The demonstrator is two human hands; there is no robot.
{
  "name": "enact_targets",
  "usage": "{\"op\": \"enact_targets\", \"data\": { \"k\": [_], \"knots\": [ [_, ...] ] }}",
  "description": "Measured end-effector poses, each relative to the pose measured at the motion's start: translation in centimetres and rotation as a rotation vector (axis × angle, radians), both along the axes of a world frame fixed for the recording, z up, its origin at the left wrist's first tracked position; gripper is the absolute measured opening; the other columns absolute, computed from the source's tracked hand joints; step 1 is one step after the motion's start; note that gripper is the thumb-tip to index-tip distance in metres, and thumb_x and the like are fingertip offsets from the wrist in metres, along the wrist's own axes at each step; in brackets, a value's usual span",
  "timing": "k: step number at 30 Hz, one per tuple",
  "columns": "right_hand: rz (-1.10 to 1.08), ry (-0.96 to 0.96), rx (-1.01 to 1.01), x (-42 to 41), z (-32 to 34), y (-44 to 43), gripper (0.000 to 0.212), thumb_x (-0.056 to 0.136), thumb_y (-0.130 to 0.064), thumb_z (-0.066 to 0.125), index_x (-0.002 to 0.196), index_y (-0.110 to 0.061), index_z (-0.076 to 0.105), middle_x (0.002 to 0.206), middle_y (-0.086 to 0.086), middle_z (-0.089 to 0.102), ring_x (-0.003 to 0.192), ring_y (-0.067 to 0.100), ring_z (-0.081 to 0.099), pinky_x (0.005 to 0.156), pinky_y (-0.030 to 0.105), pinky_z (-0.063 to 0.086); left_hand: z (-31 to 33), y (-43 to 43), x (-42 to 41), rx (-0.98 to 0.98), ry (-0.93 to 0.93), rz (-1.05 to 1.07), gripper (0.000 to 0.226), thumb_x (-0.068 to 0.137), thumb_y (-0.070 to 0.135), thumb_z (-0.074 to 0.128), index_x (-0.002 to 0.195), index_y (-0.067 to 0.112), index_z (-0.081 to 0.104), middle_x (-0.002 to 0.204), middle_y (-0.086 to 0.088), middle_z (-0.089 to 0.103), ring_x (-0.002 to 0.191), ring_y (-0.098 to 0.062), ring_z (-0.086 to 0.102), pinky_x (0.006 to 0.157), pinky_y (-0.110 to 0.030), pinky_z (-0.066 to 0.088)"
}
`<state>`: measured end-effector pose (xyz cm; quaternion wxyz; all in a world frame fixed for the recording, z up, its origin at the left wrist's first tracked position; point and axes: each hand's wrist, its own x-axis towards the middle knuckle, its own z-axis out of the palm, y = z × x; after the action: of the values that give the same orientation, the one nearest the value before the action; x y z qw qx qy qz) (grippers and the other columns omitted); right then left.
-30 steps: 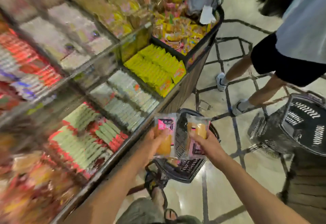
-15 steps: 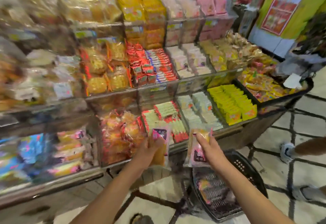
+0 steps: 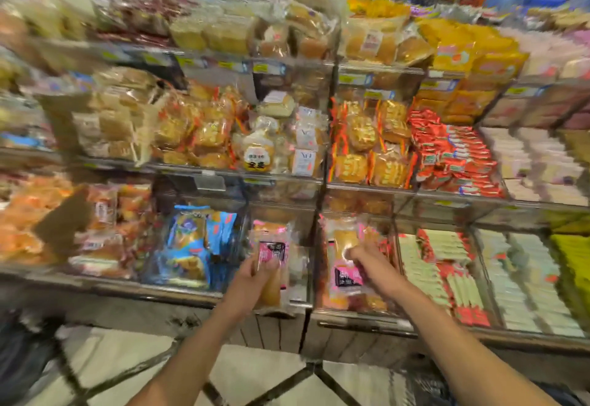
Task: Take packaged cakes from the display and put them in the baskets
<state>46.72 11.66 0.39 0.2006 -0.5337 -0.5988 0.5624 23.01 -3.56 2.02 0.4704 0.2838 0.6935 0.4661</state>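
1. My left hand (image 3: pixel 255 281) is closed around a clear-wrapped cake with a pink label (image 3: pixel 271 265), holding it upright in front of the lowest tier of the display (image 3: pixel 198 294).
2. My right hand (image 3: pixel 372 262) has its fingers curled on a second pink-label cake packet (image 3: pixel 343 262), which stands in or just over the bin to the right of the centre divider; the blur keeps me from telling whether the packet is lifted clear or resting on the stock below.
3. Progress, as I judge it: two cakes are in hand, so picking is under way, but no basket shows in this view and I see nothing delivered. Both packets are yet to be dropped in.
4. Edges: the clear front lip of the bottom tier runs just below both hands, and the upright divider (image 3: pixel 314 262) stands between them. The shelf above, loaded with golden cake bags (image 3: pixel 204 131), overhangs the bins, so lifting straight up looks tight.
5. Open room: the tiled floor (image 3: pixel 255 370) near me, between my forearms and the display base, is free, so pulling back toward myself looks like the easiest way out. White and red wafer packs (image 3: pixel 437 265) fill the bins to the right.
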Motion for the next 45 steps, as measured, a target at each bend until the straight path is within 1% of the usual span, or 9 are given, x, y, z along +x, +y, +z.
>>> {"op": "enact_targets", "data": {
  "k": [2, 5, 12, 19, 22, 27, 35, 41, 45],
  "knots": [
    [0.04, -0.073, 0.03, -4.8, 0.9, 0.7, 0.019, 0.086, -0.036, 0.068, 0.082, -0.032, 0.049, 0.063, -0.018, 0.053, 0.063, 0.007, 0.045, 0.06, 0.027, 0.036, -0.3, -0.1, -4.1, 0.02, -0.012, 0.05, 0.028, 0.085, 0.06, 0.073, 0.098, 0.037, 0.062, 0.103, 0.01, 0.068, 0.1, -0.016, 0.063, 0.083, -0.03, 0.05],
    [0.115, -0.238, 0.14, -10.4, 1.2, 2.3, 0.024, 0.08, -0.039, 0.071, 0.091, -0.024, 0.057, 0.069, -0.014, 0.061, 0.067, 0.01, 0.058, 0.054, 0.024, 0.046, -1.6, 0.0, -9.1, -0.011, 0.012, 0.041, 0.033, 0.09, 0.061, 0.069, 0.11, 0.035, 0.064, 0.114, 0.007, 0.068, 0.108, -0.017, 0.064, 0.095, -0.036, 0.052],
    [0.38, -0.647, 0.423, -18.2, 0.9, 6.6, 0.055, 0.074, -0.047, 0.075, 0.118, -0.021, 0.058, 0.11, 0.004, 0.063, 0.1, 0.025, 0.06, 0.074, 0.033, 0.048, -3.3, 0.1, -15.3, -0.007, -0.029, 0.056, 0.066, 0.079, 0.075, 0.07, 0.128, 0.03, 0.063, 0.12, 0.001, 0.071, 0.109, -0.022, 0.071, 0.099, -0.046, 0.055],
    [0.522, -0.888, 0.513, -23.7, -2.9, 10.5, 0.065, 0.084, -0.041, 0.071, 0.139, -0.018, 0.044, 0.123, 0.013, 0.066, 0.112, 0.035, 0.063, 0.089, 0.041, 0.054, -4.6, 0.0, -18.7, -0.045, -0.066, 0.121, 0.045, 0.087, 0.066, 0.068, 0.118, 0.033, 0.066, 0.108, -0.001, 0.074, 0.1, -0.022, 0.074, 0.088, -0.048, 0.061],
    [0.606, -0.904, 0.49, -25.4, -4.9, 11.8, 0.05, 0.086, -0.041, 0.068, 0.129, -0.024, 0.049, 0.126, 0.011, 0.063, 0.116, 0.033, 0.06, 0.095, 0.041, 0.052, -5.1, 0.0, -19.6, -0.075, -0.058, 0.147, 0.052, 0.083, 0.073, 0.068, 0.119, 0.035, 0.065, 0.111, 0.001, 0.072, 0.1, -0.02, 0.073, 0.085, -0.043, 0.062],
    [0.722, -0.923, 0.486, -27.1, -7.5, 12.9, 0.043, 0.09, -0.035, 0.066, 0.131, -0.025, 0.055, 0.133, 0.007, 0.056, 0.122, 0.031, 0.057, 0.101, 0.042, 0.05, -5.7, 0.9, -20.0, -0.096, -0.029, 0.168, 0.03, 0.101, 0.04, 0.06, 0.121, 0.019, 0.064, 0.101, -0.003, 0.076, 0.082, -0.009, 0.076, 0.06, -0.017, 0.054],
    [0.608, -0.976, 0.65, -27.3, -9.0, 12.9, 0.052, 0.091, -0.011, 0.058, 0.138, -0.031, 0.053, 0.136, 0.0, 0.057, 0.132, 0.025, 0.048, 0.106, 0.041, 0.041, -6.8, 2.6, -19.6, -0.121, -0.048, 0.154, 0.045, 0.089, 0.063, 0.062, 0.12, 0.032, 0.064, 0.11, -0.002, 0.073, 0.097, -0.019, 0.074, 0.078, -0.039, 0.062],
    [0.484, -0.739, 0.637, -24.8, -9.0, 12.0, 0.041, 0.093, -0.031, 0.066, 0.133, -0.028, 0.059, 0.132, 0.0, 0.056, 0.128, 0.025, 0.05, 0.106, 0.039, 0.04, -6.4, 3.9, -18.3, -0.122, -0.076, 0.136, 0.031, 0.099, 0.051, 0.059, 0.122, 0.031, 0.059, 0.113, 0.002, 0.068, 0.095, -0.009, 0.07, 0.069, -0.025, 0.055],
    [0.369, -0.385, 0.54, -23.5, -7.8, 9.6, 0.018, 0.093, -0.029, 0.07, 0.11, -0.025, 0.068, 0.108, -0.006, 0.063, 0.1, 0.016, 0.064, 0.088, 0.03, 0.049, -6.2, 4.9, -17.3, -0.119, -0.111, 0.097, 0.03, 0.099, 0.054, 0.056, 0.123, 0.036, 0.057, 0.116, 0.007, 0.065, 0.101, -0.008, 0.064, 0.07, -0.027, 0.051]
  ]
}}
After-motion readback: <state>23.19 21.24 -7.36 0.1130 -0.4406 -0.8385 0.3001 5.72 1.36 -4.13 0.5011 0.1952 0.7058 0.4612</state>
